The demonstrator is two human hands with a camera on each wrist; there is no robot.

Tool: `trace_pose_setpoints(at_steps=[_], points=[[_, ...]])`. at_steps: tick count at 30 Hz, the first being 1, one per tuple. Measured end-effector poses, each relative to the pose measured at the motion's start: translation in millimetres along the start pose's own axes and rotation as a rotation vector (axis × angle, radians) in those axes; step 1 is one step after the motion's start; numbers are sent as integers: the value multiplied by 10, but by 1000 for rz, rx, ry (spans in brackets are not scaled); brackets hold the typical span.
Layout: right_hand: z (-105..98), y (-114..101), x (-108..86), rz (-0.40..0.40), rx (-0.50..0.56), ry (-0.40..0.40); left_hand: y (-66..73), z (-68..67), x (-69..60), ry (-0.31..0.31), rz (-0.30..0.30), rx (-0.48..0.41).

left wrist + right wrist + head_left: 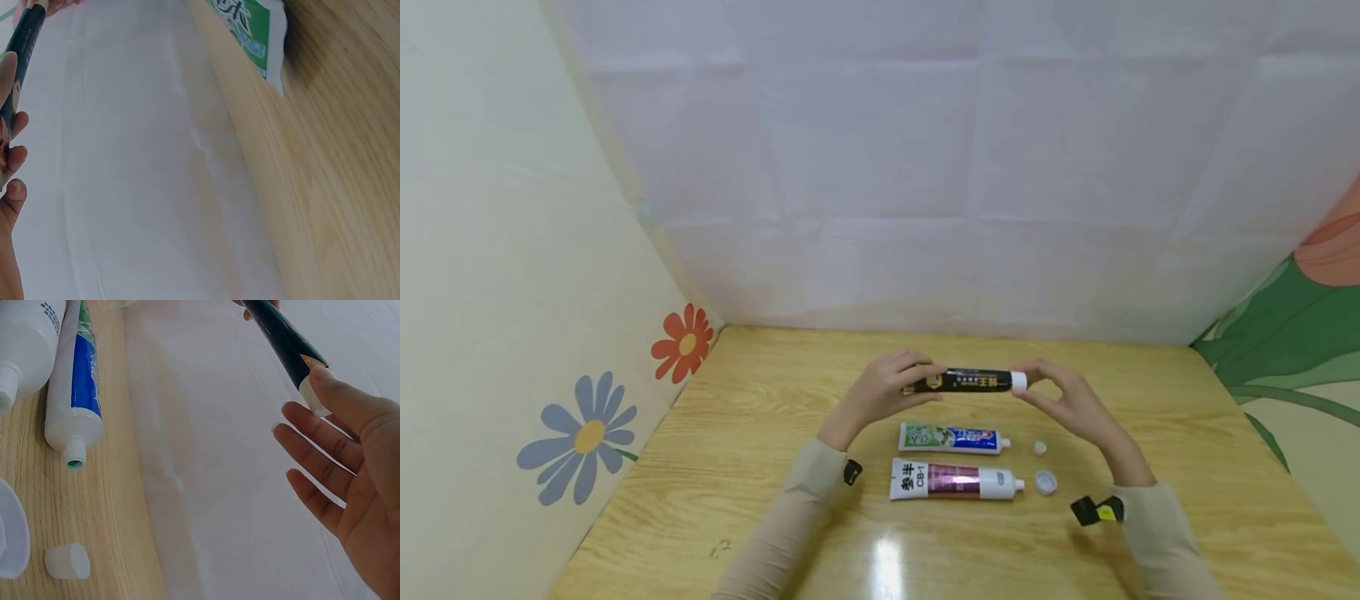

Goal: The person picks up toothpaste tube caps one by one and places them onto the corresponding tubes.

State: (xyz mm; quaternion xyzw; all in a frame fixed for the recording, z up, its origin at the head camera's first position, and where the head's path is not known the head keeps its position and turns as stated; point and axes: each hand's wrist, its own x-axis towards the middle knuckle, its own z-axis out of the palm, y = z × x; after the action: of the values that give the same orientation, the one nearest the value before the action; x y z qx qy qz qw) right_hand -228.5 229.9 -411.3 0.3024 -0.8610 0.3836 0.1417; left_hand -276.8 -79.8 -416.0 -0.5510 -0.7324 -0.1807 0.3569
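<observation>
A black toothpaste tube (pixel 973 381) with gold lettering is held level above the table, its white cap (pixel 1018 381) pointing right. At its tail end, my left hand (pixel 887 387) grips the tube between thumb and fingers. My right hand (pixel 1067 404) pinches the white cap; in the right wrist view the thumb lies on it and the other fingers are spread. Below lie a green and blue toothpaste tube (pixel 953 437) and a white and purple toothpaste tube (pixel 955 481), both uncapped, nozzles to the right. The right wrist view shows the open nozzle (pixel 75 459).
A small white cap (pixel 1040 447) and a larger white cap (pixel 1046 482) lie right of the nozzles on the wooden table (pixel 805 367). A white sheet (pixel 880 183) hangs behind the table's far edge. Flower-patterned panels (pixel 587 437) stand at both sides.
</observation>
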Motion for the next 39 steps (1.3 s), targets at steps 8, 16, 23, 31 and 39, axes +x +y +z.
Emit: trace_pose_setpoints(at_steps=[8,16,23,31,39], points=[[0,63,-2,5,-32,-18,-86,12,-59,-75,25,-17],[0,136,-14,37,-56,-48,-137,56,-116,-128,16,-49],[16,219,-14,48,-49,-65,-183,89,-156,-146,-2,-51],[59,303,-21,84,-42,-101,-238,164,-230,-160,-34,-70],[118,387,-32,96,-36,-117,-255,245,-319,-192,-65,-104]])
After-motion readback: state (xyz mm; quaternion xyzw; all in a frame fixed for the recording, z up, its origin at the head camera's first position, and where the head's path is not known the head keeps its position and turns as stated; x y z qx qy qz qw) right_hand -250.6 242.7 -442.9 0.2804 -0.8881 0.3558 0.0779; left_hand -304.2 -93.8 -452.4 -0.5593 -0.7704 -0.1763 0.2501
